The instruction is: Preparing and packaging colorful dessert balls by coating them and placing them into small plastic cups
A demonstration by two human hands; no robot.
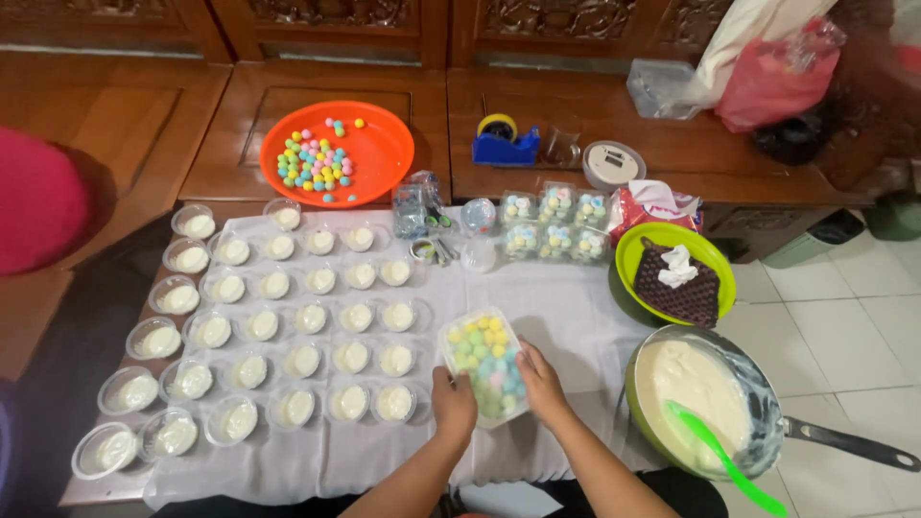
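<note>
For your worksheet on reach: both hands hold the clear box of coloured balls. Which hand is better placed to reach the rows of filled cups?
Probably the left hand: it grips the clear box on the side facing the filled cups, the nearest just beside it. The right hand would have to cross over the box.

The left hand [454,401] and right hand [542,382] covered the near corners of the clear plastic box of pastel balls [485,364]. The green spatula's tip [726,460] ran off the bottom edge. A blurred red shape [38,197] was cut off at left.
</note>
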